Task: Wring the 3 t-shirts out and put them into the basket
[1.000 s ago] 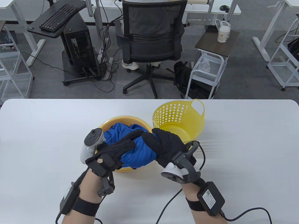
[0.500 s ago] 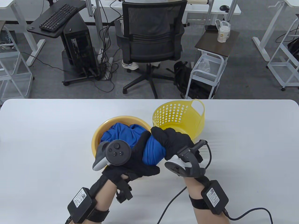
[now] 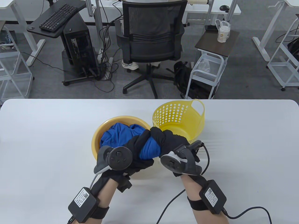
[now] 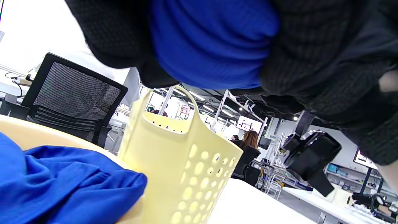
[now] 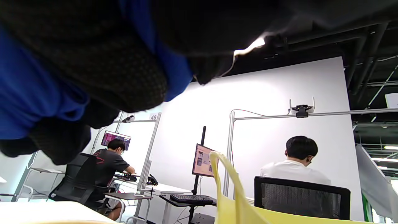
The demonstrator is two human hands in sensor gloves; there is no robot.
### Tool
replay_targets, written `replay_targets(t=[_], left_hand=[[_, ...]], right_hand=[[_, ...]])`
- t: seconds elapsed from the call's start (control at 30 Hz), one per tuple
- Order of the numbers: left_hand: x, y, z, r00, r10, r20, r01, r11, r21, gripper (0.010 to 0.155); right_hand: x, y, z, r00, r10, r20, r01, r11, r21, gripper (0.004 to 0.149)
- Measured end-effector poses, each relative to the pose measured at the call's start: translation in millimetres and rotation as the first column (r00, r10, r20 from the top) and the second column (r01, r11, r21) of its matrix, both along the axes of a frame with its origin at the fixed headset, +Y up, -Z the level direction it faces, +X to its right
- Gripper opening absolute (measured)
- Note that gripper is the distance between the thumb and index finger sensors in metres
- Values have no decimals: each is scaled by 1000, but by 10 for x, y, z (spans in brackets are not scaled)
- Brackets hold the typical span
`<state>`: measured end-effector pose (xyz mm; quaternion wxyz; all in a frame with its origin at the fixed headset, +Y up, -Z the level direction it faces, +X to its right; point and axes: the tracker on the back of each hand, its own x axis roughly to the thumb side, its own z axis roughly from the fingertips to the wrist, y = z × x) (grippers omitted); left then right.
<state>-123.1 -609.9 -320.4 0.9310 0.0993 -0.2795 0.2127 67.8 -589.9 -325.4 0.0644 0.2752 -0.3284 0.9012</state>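
Note:
Both gloved hands hold a twisted blue t-shirt (image 3: 149,149) above the near right side of a yellow basin (image 3: 97,140). My left hand (image 3: 137,151) grips the shirt's left part, and my right hand (image 3: 167,140) grips its right end. The hands are close together, with only a short stretch of blue cloth showing between them. More blue cloth (image 3: 119,136) lies bunched in the basin. Just right of the basin stands the yellow perforated basket (image 3: 179,116) with nothing visible inside. In the left wrist view the held shirt (image 4: 211,40) hangs above the basket (image 4: 183,168).
The white table (image 3: 35,144) stretches wide on both sides of the basin. Glove cables (image 3: 172,200) trail across the near table. Beyond the far edge are an office chair (image 3: 151,39) and a small side table (image 3: 217,42).
My left hand has rolled over so its tracker now faces up, and my right hand has turned too. The hands have drawn closer together, twisting the shirt tighter.

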Motion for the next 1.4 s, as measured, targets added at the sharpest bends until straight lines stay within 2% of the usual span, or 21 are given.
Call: replay_targets(t=[0.07, 0.13, 0.23, 0.43, 0.63, 0.77, 1.0, 1.2, 1.4], left_hand=[[-23, -31, -26, 1000, 18, 22, -18, 1000, 16, 112], [-15, -44, -28, 1000, -22, -11, 22, 1000, 15, 114], [-5, -43, -9, 996, -69, -57, 71, 997, 38, 114], [58, -18, 33, 985, -125, -116, 137, 986, 96, 114], [85, -47, 9, 984, -135, -116, 145, 986, 82, 115], [84, -123, -51, 974, -185, -131, 192, 980, 44, 115], [82, -79, -40, 976, -172, -135, 181, 982, 59, 115], [80, -286, -168, 965, -225, -135, 225, 974, -14, 116], [57, -255, -161, 964, -225, -144, 227, 974, -4, 118]], right_hand=[[-48, -8, 21, 999, -9, 42, 9, 1000, 2, 83], [-89, -44, 26, 993, -8, 115, 9, 1000, -8, 83], [-108, -115, -19, 988, -81, 129, 89, 994, -59, 83], [-93, -128, -48, 984, -104, 148, 115, 991, -72, 82], [-84, -150, -80, 980, -97, 172, 118, 986, -114, 82], [-108, -285, -167, 977, -108, 181, 140, 975, -173, 82], [-108, -226, -149, 977, -104, 186, 132, 980, -146, 82], [-160, -454, -276, 973, -68, 219, 118, 967, -226, 82], [-177, -441, -281, 973, -77, 220, 126, 968, -217, 83]])
